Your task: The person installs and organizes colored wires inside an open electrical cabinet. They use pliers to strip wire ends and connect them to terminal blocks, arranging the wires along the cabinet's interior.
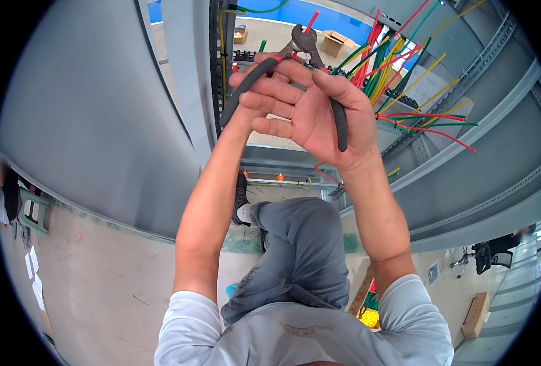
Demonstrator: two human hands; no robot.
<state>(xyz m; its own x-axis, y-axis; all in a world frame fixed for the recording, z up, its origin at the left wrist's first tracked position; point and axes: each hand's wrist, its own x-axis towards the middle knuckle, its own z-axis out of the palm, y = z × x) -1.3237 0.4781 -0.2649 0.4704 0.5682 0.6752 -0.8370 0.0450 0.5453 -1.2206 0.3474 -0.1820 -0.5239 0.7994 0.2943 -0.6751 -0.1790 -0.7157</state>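
Cutting pliers (305, 43) are being gripped overhead before the wire bundle (392, 67), right hand (328, 113) closed on one handle, left hand (270, 85) fingers wrapped around the other (leverage for nipping a red wire (312, 22)).

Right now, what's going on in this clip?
A person stands at an open grey metal cabinet and holds a pair of cutting pliers up with both hands. The right hand wraps one dark handle; the left hand grips the other. The plier head sits on a red wire. A bundle of loose red, green and yellow wires fans out of the cabinet just to the right.
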